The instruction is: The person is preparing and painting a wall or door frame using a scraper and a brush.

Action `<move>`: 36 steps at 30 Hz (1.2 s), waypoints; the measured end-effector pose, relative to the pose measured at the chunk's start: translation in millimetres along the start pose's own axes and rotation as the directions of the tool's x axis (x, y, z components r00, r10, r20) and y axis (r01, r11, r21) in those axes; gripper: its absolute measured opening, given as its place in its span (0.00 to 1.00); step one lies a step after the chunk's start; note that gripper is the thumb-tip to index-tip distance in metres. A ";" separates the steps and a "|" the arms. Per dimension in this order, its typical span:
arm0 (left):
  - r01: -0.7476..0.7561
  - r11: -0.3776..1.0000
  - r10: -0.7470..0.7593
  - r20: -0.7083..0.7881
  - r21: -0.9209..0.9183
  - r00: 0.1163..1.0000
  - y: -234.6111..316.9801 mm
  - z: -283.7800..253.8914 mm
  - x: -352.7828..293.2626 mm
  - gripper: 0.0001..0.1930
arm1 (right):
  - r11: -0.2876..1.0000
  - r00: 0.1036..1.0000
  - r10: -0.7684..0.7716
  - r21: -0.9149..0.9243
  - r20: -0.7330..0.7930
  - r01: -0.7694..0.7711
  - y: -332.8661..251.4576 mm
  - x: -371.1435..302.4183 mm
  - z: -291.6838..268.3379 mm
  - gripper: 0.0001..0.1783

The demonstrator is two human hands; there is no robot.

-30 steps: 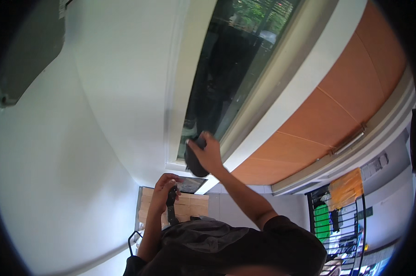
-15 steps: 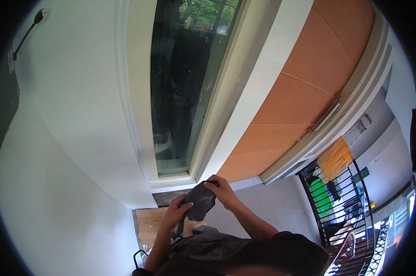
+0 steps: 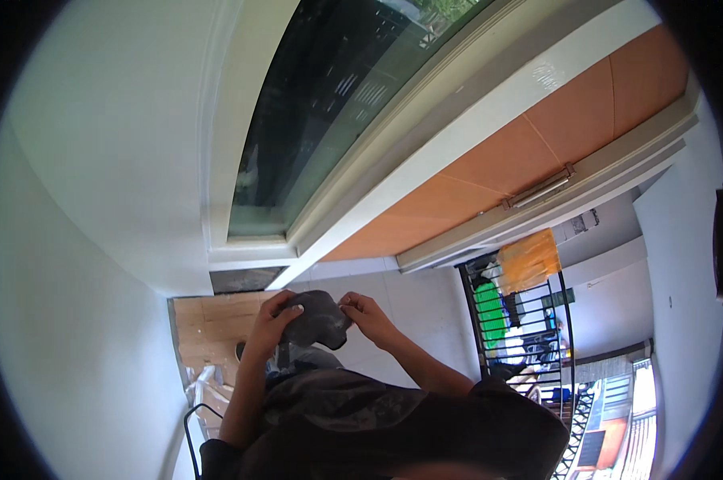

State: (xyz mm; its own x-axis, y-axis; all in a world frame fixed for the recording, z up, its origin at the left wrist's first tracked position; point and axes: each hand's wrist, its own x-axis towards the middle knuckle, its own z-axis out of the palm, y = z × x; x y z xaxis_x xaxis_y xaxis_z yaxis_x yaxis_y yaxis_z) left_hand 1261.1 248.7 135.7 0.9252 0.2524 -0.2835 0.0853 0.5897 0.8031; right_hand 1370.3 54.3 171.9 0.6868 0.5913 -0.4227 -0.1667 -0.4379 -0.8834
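Observation:
A dark grey, soft-looking cloth piece [image 3: 316, 318] is stretched out in front of my body between both hands. My left hand [image 3: 273, 320] grips its left side, the thumb lying across the top. On the opposite edge, the thumb and fingers of my right hand [image 3: 364, 317] pinch the upper right corner. The lower right of the piece droops in a rounded lobe. What kind of article it is, I cannot make out.
Ahead runs a white-framed window [image 3: 253, 239] beside an orange panelled door [image 3: 449, 204] with a metal handle [image 3: 540, 189]. At right, a black railing [image 3: 470, 336] carries an orange cloth [image 3: 529, 260]. Wooden floor [image 3: 197, 324] meets pale tiles [image 3: 413, 320] below.
The whole view has swung, shifting the window, door and railing. The grey piece is turned and spread wider; my right hand has moved from its top to its right edge.

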 end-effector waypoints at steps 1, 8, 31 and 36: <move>0.009 0.999 -0.009 0.010 -0.045 1.000 -4.7 -3.8 2.6 0.14 | 0.998 0.999 -0.030 -0.056 -0.013 0.029 -1.3 -0.7 3.8 0.08; -0.002 0.963 -0.016 -0.065 -0.269 0.998 -1.0 -16.8 7.3 0.18 | 0.986 0.987 -0.156 -0.046 0.037 0.158 -4.2 6.9 4.1 0.10; -0.156 0.688 0.249 0.028 -0.709 0.968 22.3 -0.7 27.0 0.24 | 0.812 0.824 -0.407 -0.257 0.394 0.524 5.7 14.5 44.0 0.28; -0.378 0.749 0.364 -0.139 -0.544 0.921 34.5 6.7 18.5 0.23 | 0.857 0.796 -0.341 -0.182 0.500 0.482 -7.1 2.1 16.8 0.21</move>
State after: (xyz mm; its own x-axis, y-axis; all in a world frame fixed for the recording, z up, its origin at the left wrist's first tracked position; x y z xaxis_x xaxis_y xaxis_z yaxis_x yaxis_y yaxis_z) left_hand 1283.6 268.5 161.6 0.8315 0.5540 -0.0417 -0.4873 0.7634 0.4240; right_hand 1361.0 70.0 173.9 0.2494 0.9588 -0.1364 0.3167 -0.2138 -0.9241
